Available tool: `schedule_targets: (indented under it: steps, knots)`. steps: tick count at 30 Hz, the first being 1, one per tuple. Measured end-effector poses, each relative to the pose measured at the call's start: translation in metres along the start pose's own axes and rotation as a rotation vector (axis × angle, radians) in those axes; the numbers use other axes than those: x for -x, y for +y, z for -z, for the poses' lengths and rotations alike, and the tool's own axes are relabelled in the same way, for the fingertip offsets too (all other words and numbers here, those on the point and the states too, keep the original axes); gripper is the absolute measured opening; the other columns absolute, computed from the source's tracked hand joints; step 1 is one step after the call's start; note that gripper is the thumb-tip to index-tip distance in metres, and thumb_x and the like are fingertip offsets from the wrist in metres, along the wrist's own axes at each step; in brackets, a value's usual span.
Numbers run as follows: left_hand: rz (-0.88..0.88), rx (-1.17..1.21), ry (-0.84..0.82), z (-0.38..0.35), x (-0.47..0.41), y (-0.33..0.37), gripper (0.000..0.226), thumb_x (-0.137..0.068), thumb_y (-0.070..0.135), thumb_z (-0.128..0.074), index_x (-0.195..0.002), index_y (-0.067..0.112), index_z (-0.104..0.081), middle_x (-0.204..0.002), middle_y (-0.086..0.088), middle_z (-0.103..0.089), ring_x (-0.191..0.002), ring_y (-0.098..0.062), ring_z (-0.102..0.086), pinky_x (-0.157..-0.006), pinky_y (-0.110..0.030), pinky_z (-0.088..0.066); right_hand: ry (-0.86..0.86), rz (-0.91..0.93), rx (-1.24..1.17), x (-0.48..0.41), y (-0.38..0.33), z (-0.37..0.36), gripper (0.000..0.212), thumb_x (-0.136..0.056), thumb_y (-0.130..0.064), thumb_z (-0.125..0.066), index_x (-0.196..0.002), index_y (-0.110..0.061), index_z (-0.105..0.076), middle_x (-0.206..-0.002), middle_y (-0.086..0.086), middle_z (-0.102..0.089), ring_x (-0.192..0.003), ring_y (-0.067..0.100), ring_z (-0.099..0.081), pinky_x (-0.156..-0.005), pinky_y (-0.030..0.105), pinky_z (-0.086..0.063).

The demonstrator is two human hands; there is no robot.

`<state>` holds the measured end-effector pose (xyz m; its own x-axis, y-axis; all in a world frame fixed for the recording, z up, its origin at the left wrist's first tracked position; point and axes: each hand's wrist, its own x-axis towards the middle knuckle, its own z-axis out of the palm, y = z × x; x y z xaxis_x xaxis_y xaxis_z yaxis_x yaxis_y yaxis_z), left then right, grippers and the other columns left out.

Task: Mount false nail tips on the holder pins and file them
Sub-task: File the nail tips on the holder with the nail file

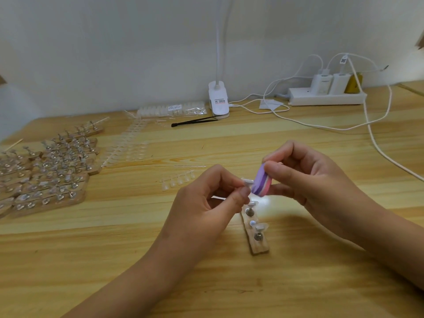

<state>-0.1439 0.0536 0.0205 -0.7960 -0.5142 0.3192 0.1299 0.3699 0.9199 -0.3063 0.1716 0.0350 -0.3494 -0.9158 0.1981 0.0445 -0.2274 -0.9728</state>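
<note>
You are filing: your left hand [206,198] is pinching a tip [247,181] above the holder [259,246], with your right hand's [305,180] curled fingers [275,171] gripping the file [261,182] against it. Next probably calls for light strokes, then seating it on the holder.

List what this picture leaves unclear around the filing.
- Head view: nail tip, mostly hidden by fingers of the left hand and the file; shape unclear.
- Head view: holder, far end behind the left hand and file; pin count unknown.
- Head view: lamp, head cut off by the top edge.
- Head view: other holders, too small to count, cut by the left edge.
</note>
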Motion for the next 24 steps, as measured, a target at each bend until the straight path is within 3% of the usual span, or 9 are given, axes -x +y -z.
schedule_targets:
  steps: [3,6,11,14,17,24]
  knots:
    - [-0.011,-0.014,0.007,-0.0009,-0.0013,0.0017,0.005,-0.083,0.033,-0.066,-0.082,0.029,-0.065,-0.083,0.012,-0.072,-0.078,-0.007,-0.069,-0.069,-0.018,-0.055,-0.087,-0.01,0.008,0.0007,0.0001,-0.0019,0.015,-0.08,-0.023,-0.078,-0.088,-0.017,-0.067,-0.086,0.003,-0.073,-0.081,0.022,-0.074,-0.073,0.027,-0.058]
    - [-0.016,0.002,0.022,-0.0002,-0.0021,0.0018,0.006,-0.083,0.034,-0.067,-0.08,0.03,-0.065,-0.085,0.013,-0.072,-0.082,-0.006,-0.069,-0.07,-0.018,-0.054,-0.011,0.003,-0.037,-0.0001,-0.0011,-0.001,0.013,-0.075,-0.025,-0.075,-0.084,-0.018,-0.068,-0.084,0.002,-0.072,-0.079,0.019,-0.073,-0.073,0.026,-0.058]
    - [-0.052,0.008,-0.013,0.003,-0.003,0.0011,0.007,-0.083,0.039,-0.069,-0.085,0.032,-0.068,-0.097,0.009,-0.071,-0.099,-0.015,-0.068,-0.084,-0.026,-0.056,-0.042,-0.008,-0.06,-0.0003,-0.0015,-0.0013,0.014,-0.079,-0.023,-0.076,-0.087,-0.015,-0.068,-0.085,0.005,-0.073,-0.08,0.02,-0.073,-0.072,0.026,-0.058]
    - [-0.077,0.011,-0.009,0.0053,-0.0034,0.0006,0.007,-0.084,0.036,-0.07,-0.086,0.029,-0.07,-0.095,0.007,-0.071,-0.097,-0.017,-0.069,-0.081,-0.025,-0.056,-0.103,-0.009,-0.02,0.0004,-0.0004,-0.0025,0.014,-0.082,-0.024,-0.076,-0.091,-0.015,-0.068,-0.089,0.004,-0.074,-0.083,0.02,-0.073,-0.072,0.026,-0.058]
    - [-0.081,0.026,0.006,0.0048,-0.0028,0.001,0.007,-0.083,0.033,-0.072,-0.085,0.026,-0.071,-0.09,0.006,-0.072,-0.092,-0.016,-0.07,-0.077,-0.021,-0.055,-0.049,0.022,-0.032,0.0003,0.0003,-0.001,0.018,-0.076,-0.03,-0.078,-0.088,-0.019,-0.07,-0.087,0.002,-0.073,-0.082,0.017,-0.073,-0.073,0.025,-0.058]
    - [-0.079,-0.021,0.027,0.0046,-0.0029,-0.0004,0.011,-0.079,0.031,-0.071,-0.085,0.022,-0.07,-0.087,0.004,-0.07,-0.09,-0.016,-0.07,-0.077,-0.024,-0.057,-0.108,0.064,-0.025,-0.001,-0.0038,0.0012,0.018,-0.077,-0.03,-0.078,-0.088,-0.02,-0.068,-0.089,-0.001,-0.072,-0.082,0.016,-0.073,-0.073,0.027,-0.059]
